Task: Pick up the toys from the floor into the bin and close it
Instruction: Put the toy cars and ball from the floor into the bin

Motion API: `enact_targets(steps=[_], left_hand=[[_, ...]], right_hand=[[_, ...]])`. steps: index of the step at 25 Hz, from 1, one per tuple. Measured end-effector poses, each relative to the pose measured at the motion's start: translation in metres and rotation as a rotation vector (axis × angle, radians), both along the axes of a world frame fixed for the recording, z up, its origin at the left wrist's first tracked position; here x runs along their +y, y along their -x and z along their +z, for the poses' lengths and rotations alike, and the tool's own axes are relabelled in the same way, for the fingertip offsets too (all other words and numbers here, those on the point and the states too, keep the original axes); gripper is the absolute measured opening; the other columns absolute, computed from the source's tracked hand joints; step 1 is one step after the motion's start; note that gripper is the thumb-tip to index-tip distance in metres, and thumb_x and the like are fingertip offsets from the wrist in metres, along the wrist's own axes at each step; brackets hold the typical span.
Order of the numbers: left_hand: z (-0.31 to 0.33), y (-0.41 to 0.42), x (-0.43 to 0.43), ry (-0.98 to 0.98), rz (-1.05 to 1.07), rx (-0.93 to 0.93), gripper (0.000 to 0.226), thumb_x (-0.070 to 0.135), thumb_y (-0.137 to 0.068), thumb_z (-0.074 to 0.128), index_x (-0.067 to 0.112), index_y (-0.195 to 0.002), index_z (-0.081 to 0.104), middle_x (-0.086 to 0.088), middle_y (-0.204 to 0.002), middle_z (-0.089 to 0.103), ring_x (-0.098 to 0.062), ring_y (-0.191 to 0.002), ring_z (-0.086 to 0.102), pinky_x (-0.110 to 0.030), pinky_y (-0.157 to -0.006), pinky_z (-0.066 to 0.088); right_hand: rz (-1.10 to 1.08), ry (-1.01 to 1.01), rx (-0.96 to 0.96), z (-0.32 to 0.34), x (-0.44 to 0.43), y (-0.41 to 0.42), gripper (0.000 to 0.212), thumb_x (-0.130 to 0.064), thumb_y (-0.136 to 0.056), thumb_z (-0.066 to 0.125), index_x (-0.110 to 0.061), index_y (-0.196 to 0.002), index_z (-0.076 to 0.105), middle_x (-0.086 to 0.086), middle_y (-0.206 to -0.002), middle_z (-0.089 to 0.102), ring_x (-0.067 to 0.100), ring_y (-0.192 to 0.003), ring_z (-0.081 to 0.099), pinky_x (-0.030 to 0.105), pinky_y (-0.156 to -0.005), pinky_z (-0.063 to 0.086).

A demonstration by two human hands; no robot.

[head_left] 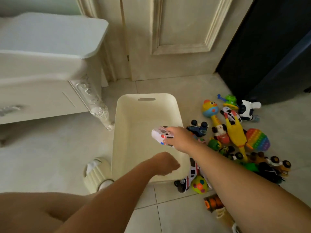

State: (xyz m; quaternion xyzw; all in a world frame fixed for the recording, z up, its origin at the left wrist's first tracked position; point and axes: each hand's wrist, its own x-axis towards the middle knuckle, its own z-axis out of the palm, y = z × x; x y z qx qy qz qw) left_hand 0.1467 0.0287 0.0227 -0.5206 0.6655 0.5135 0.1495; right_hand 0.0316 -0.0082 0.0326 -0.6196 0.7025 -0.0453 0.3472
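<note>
Loading step, early; the bin point(131, 118) shows only bare floor inside. Right hand point(180, 139) grips a white toy van point(159, 134) above the bin's right side. Left hand point(165, 163) is curled at the near rim; grip on it unclear. Next: release the van over the bin, then reach for the toy pile point(235, 137) on the floor just right.

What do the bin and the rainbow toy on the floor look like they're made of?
The bin looks like matte cream plastic: smooth moulded walls, cut-out handle slot. The rainbow toy is likely soft silicone, judging by its rows of bubbles.
</note>
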Motion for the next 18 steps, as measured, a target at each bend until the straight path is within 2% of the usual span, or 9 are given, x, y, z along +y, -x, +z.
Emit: enact_targets(steps=[2, 5, 7, 9, 11, 13, 14, 16, 18], left_hand=[[-0.010, -0.033, -0.020, -0.083, 0.082, -0.119, 0.034, 0.018, -0.097, 0.047, 0.002, -0.123, 0.062, -0.014, -0.124, 0.066, -0.023, -0.096, 0.064, -0.033, -0.082, 0.053], [-0.021, -0.066, -0.038, 0.071, 0.142, -0.237, 0.036, 0.010, -0.096, 0.043, 0.004, -0.128, 0.059, -0.013, -0.132, 0.060, -0.027, -0.116, 0.060, -0.033, -0.096, 0.049], [-0.024, -0.068, -0.040, 0.152, 0.167, -0.204, 0.041, 0.011, -0.095, 0.043, 0.009, -0.134, 0.054, -0.009, -0.140, 0.052, -0.025, -0.129, 0.050, -0.030, -0.104, 0.041], [-0.030, -0.061, -0.039, 0.146, 0.210, -0.131, 0.043, 0.013, -0.095, 0.044, 0.014, -0.137, 0.050, -0.007, -0.143, 0.049, -0.024, -0.131, 0.047, -0.029, -0.105, 0.038], [-0.037, -0.050, -0.039, 0.139, 0.218, -0.084, 0.043, 0.015, -0.094, 0.043, 0.018, -0.136, 0.050, -0.004, -0.142, 0.051, -0.022, -0.126, 0.051, -0.028, -0.099, 0.043], [-0.041, -0.038, -0.041, 0.133, 0.227, -0.047, 0.042, 0.016, -0.093, 0.041, 0.021, -0.133, 0.052, -0.001, -0.139, 0.053, -0.020, -0.118, 0.055, -0.025, -0.090, 0.046], [-0.041, -0.034, -0.043, 0.136, 0.252, -0.025, 0.041, 0.017, -0.093, 0.042, 0.022, -0.132, 0.053, -0.002, -0.136, 0.055, -0.018, -0.113, 0.057, -0.024, -0.085, 0.046], [-0.037, -0.023, -0.043, 0.139, 0.298, 0.018, 0.038, 0.016, -0.094, 0.043, 0.022, -0.130, 0.055, -0.003, -0.131, 0.058, -0.015, -0.098, 0.058, -0.021, -0.076, 0.042], [-0.033, -0.012, -0.041, 0.150, 0.298, 0.051, 0.037, 0.016, -0.094, 0.043, 0.022, -0.128, 0.056, -0.002, -0.130, 0.059, -0.013, -0.089, 0.059, -0.019, -0.067, 0.044]], right_hand=[[0.209, -0.154, 0.224, -0.022, -0.013, -0.016, 0.047, -0.032, -0.083, 0.066, -0.015, -0.126, 0.058, 0.009, -0.119, 0.063, 0.028, -0.102, 0.060, 0.031, -0.074, 0.046], [0.389, -0.411, 0.445, -0.066, -0.010, -0.033, 0.040, -0.028, -0.082, 0.067, -0.013, -0.119, 0.062, 0.008, -0.117, 0.065, 0.026, -0.101, 0.062, 0.031, -0.078, 0.049], [0.403, -0.464, 0.491, -0.088, -0.002, -0.035, 0.031, -0.020, -0.086, 0.064, -0.009, -0.115, 0.063, 0.010, -0.119, 0.065, 0.027, -0.103, 0.061, 0.031, -0.078, 0.046], [0.389, -0.506, 0.481, -0.092, 0.002, -0.035, 0.031, -0.015, -0.092, 0.057, -0.007, -0.121, 0.059, 0.011, -0.128, 0.060, 0.027, -0.112, 0.058, 0.032, -0.089, 0.046], [0.217, -0.416, 0.231, -0.068, -0.003, -0.032, 0.035, -0.017, -0.096, 0.051, -0.012, -0.130, 0.055, 0.003, -0.133, 0.056, 0.025, -0.115, 0.058, 0.031, -0.091, 0.047], [-0.153, -0.067, -0.163, -0.025, -0.006, -0.016, 0.031, -0.020, -0.098, 0.047, -0.022, -0.126, 0.059, -0.008, -0.120, 0.061, 0.019, -0.103, 0.064, 0.028, -0.079, 0.052], [-0.358, 0.175, -0.272, -0.007, -0.008, -0.003, 0.028, -0.019, -0.097, 0.046, -0.023, -0.119, 0.062, -0.008, -0.113, 0.065, 0.017, -0.096, 0.065, 0.029, -0.076, 0.053], [-0.660, 0.428, -0.253, -0.006, -0.005, 0.034, 0.026, -0.014, -0.096, 0.046, -0.019, -0.113, 0.064, -0.002, -0.109, 0.067, 0.018, -0.096, 0.064, 0.032, -0.079, 0.051], [-0.740, 0.230, -0.093, -0.034, 0.012, 0.064, 0.024, -0.014, -0.094, 0.051, -0.014, -0.116, 0.061, 0.005, -0.116, 0.065, 0.025, -0.103, 0.062, 0.033, -0.081, 0.049]])
